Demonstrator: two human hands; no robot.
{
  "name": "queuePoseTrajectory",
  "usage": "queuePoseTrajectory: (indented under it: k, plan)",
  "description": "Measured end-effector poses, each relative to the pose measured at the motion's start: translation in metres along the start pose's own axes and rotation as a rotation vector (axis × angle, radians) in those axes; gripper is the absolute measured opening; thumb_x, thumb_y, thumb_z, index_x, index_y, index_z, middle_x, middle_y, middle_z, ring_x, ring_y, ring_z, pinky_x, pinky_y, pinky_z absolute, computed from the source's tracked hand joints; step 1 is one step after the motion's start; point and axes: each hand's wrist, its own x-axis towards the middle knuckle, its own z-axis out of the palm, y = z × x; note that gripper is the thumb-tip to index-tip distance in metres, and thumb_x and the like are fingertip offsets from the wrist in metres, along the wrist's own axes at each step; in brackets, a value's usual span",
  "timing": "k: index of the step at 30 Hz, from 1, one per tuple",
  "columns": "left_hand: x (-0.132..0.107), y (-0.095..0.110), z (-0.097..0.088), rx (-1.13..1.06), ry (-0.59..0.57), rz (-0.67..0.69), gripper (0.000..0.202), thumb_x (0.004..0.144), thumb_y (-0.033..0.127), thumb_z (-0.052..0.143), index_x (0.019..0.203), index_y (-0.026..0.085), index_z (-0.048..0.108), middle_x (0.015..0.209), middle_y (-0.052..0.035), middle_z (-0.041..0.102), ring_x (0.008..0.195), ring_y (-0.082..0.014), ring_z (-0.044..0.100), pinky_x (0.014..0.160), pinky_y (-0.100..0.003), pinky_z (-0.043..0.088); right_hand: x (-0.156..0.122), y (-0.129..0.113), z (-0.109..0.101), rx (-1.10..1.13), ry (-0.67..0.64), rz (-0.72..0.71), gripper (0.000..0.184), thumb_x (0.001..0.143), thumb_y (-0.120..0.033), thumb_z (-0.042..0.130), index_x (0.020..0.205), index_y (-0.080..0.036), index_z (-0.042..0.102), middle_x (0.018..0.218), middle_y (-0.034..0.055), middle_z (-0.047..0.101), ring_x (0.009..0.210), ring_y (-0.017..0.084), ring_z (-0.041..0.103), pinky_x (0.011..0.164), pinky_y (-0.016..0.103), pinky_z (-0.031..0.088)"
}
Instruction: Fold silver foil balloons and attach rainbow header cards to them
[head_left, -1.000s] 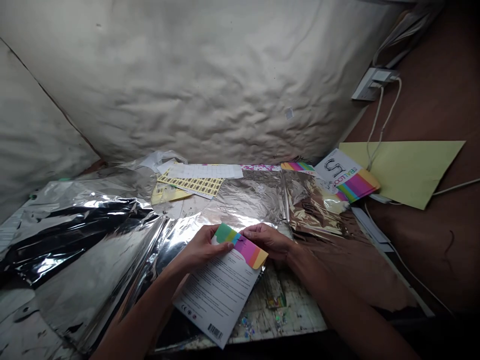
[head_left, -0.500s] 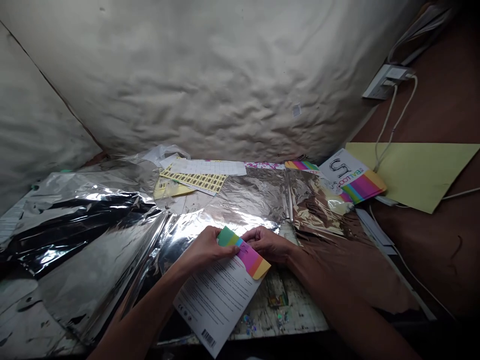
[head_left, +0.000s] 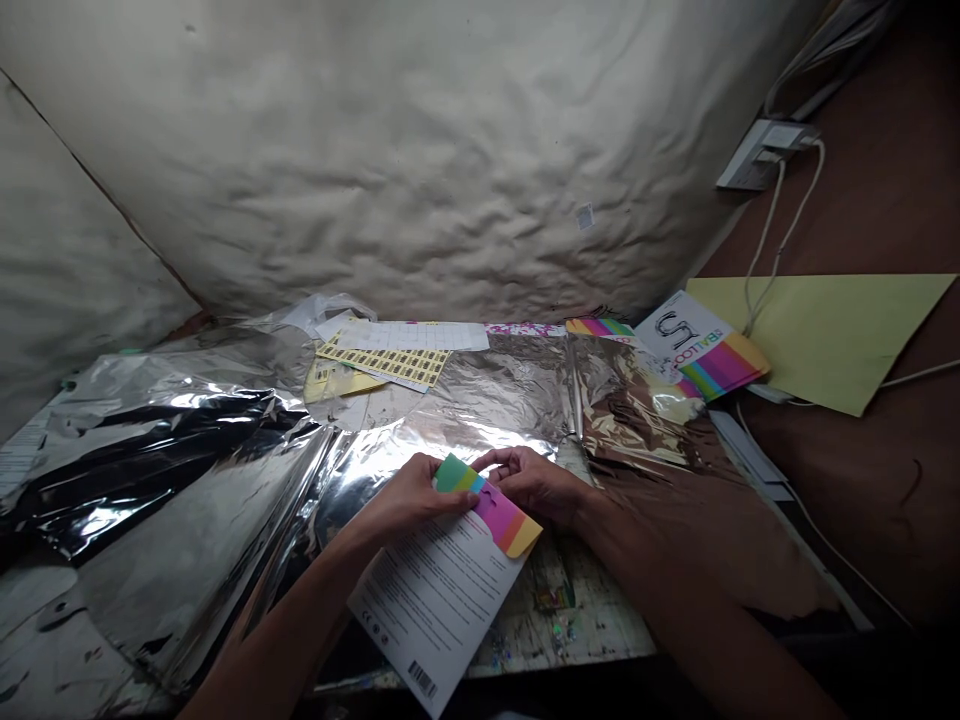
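One left hand (head_left: 405, 498), one right hand (head_left: 531, 483), both gripping rainbow-topped card (head_left: 439, 610) between them

One left hand (head_left: 405, 498) and one right hand (head_left: 531, 482) share one printed card (head_left: 442, 610). Toward the worktop's far edge lie one yellow label sheet (head_left: 386, 365), one gold foil sheet (head_left: 630, 405) and one rainbow-striped card (head_left: 705, 345); beyond the right edge lies one yellow-green paper sheet (head_left: 825, 340).

Printed card (head_left: 439, 610) blocks the gap between your left hand (head_left: 405, 497) and right hand (head_left: 532, 485). Room to pass leftward over silver foil (head_left: 187, 480); crumpled gold foil (head_left: 634, 410) sits rightward; fabric wall (head_left: 375, 150) closes the far side.
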Motion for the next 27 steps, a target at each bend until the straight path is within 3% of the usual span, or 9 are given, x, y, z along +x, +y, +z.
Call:
queuePoseTrajectory:
  k: [4, 7, 10, 13, 16, 22, 27]
  plan:
    - [0.003, 0.001, 0.000, -0.047, 0.051, -0.046, 0.036, 0.067, 0.042, 0.080, 0.081, 0.011, 0.071, 0.073, -0.0048, 0.068, 0.062, -0.0169, 0.060, 0.058, -0.026, 0.045, 0.000, -0.001, 0.000, -0.040, 0.056, -0.045, 0.035, 0.063, -0.023, 0.081, 0.095, -0.013, 0.072, 0.067, -0.0016, 0.064, 0.055, 0.008, 0.055, 0.055, 0.021, 0.040]
    - [0.005, -0.003, 0.002, -0.006, 0.131, -0.033, 0.031, 0.067, 0.039, 0.079, 0.075, 0.012, 0.068, 0.065, -0.0014, 0.063, 0.057, -0.0142, 0.055, 0.054, -0.024, 0.040, -0.001, -0.002, 0.000, -0.155, 0.042, -0.094, 0.040, 0.073, -0.035, 0.077, 0.108, -0.015, 0.070, 0.081, 0.0019, 0.067, 0.067, 0.011, 0.059, 0.062, 0.024, 0.044]
    - [0.005, -0.006, 0.005, 0.032, 0.098, 0.029, 0.030, 0.069, 0.040, 0.077, 0.077, 0.012, 0.068, 0.065, -0.0002, 0.062, 0.057, -0.0138, 0.054, 0.053, -0.023, 0.039, -0.003, 0.000, 0.003, -0.421, 0.042, -0.185, 0.046, 0.074, -0.029, 0.076, 0.118, -0.018, 0.067, 0.081, -0.0005, 0.064, 0.068, 0.011, 0.057, 0.062, 0.023, 0.042]
    - [0.005, -0.006, 0.008, 0.053, 0.049, 0.053, 0.034, 0.071, 0.043, 0.075, 0.083, 0.012, 0.070, 0.070, -0.0009, 0.065, 0.061, -0.0151, 0.056, 0.056, -0.023, 0.040, -0.005, 0.003, 0.008, -0.702, 0.156, -0.253, 0.041, 0.075, -0.022, 0.071, 0.116, -0.020, 0.068, 0.078, -0.0009, 0.062, 0.068, 0.012, 0.056, 0.061, 0.023, 0.042]
    - [0.005, -0.006, 0.008, 0.088, 0.072, 0.036, 0.037, 0.072, 0.047, 0.074, 0.079, 0.012, 0.069, 0.069, -0.0007, 0.064, 0.060, -0.0143, 0.055, 0.055, -0.023, 0.039, -0.008, 0.004, 0.012, -0.797, 0.242, -0.291, 0.041, 0.077, -0.020, 0.067, 0.118, -0.022, 0.067, 0.083, 0.0005, 0.065, 0.073, 0.014, 0.059, 0.064, 0.025, 0.044]
    - [0.007, -0.007, 0.007, 0.066, 0.035, 0.023, 0.035, 0.070, 0.045, 0.077, 0.079, 0.011, 0.070, 0.067, -0.0011, 0.064, 0.057, -0.0145, 0.055, 0.054, -0.023, 0.040, -0.007, 0.001, 0.010, -0.565, 0.143, -0.186, 0.043, 0.071, -0.018, 0.071, 0.114, -0.017, 0.067, 0.071, -0.0029, 0.058, 0.062, 0.010, 0.051, 0.055, 0.022, 0.038]
    - [0.006, -0.004, 0.005, -0.108, 0.013, -0.040, 0.034, 0.067, 0.041, 0.080, 0.083, 0.011, 0.071, 0.071, -0.0035, 0.069, 0.060, -0.0162, 0.061, 0.059, -0.025, 0.045, -0.002, 0.002, 0.003, -0.103, -0.012, -0.095, 0.046, 0.068, -0.024, 0.079, 0.112, -0.017, 0.069, 0.070, -0.0048, 0.059, 0.059, 0.007, 0.051, 0.058, 0.021, 0.038]
